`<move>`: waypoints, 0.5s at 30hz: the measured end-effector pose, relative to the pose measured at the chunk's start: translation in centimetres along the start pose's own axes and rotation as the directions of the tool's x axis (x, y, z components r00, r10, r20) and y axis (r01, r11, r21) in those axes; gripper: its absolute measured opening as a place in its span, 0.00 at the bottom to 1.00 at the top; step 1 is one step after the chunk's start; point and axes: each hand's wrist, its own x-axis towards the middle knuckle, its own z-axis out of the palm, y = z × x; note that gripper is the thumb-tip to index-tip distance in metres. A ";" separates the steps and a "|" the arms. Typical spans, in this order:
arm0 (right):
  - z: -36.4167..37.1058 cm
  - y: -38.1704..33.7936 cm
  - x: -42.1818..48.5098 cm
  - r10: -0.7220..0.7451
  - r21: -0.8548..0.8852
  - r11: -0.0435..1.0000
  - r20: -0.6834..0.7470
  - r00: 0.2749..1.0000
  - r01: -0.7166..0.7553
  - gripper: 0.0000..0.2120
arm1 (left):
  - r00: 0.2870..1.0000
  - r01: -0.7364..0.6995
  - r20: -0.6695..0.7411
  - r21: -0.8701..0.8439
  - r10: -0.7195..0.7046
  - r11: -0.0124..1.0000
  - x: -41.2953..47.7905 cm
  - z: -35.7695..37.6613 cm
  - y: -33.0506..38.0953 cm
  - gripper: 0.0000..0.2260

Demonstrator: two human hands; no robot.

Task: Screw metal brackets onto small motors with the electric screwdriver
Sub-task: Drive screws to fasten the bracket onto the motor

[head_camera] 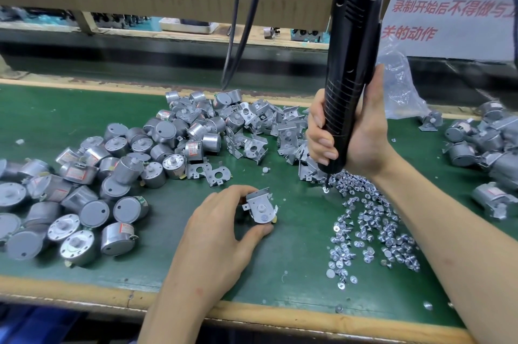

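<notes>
My left hand (221, 228) grips a small round motor with a metal bracket (260, 208) laid on its face, resting on the green mat (302, 254). My right hand (350, 133) holds the black electric screwdriver (350, 68) upright; its bit tip touches a screw at the top of the loose screw pile (372, 226). The screwdriver hangs from a cable overhead. The bit sits to the right of and above the held motor, apart from it.
A heap of bare silver motors (92, 183) covers the left of the mat. Loose brackets (260, 130) lie behind the held motor. Motors with brackets (487, 153) lie at the far right beside a clear plastic bag (400, 91). Black cables (238, 35) hang at centre.
</notes>
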 end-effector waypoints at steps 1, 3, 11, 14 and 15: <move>0.0 0.0 0.0 0.002 -0.004 1.000 0.004 1.000 -0.002 0.35 | 1.000 -0.001 0.001 -0.001 0.001 1.000 0.0 0.0 0.0 0.17; 0.1 0.0 0.0 0.002 -0.005 1.000 0.010 1.000 -0.002 0.35 | 1.000 0.001 0.004 -0.006 -0.001 1.000 0.0 0.0 0.0 0.16; 0.6 0.2 0.0 -0.017 0.039 0.999 0.032 0.999 0.016 0.36 | 1.000 -0.010 -0.005 -0.008 0.010 1.000 0.1 -0.1 0.2 0.16; 1.0 0.4 0.0 -0.014 0.050 0.999 0.035 0.999 0.012 0.36 | 1.000 -0.009 -0.004 -0.012 0.009 1.000 0.1 -0.1 0.3 0.16; 1.1 0.5 0.1 -0.009 0.047 0.999 0.034 0.999 0.007 0.36 | 1.000 -0.010 -0.004 -0.013 0.010 1.000 0.1 -0.1 0.3 0.16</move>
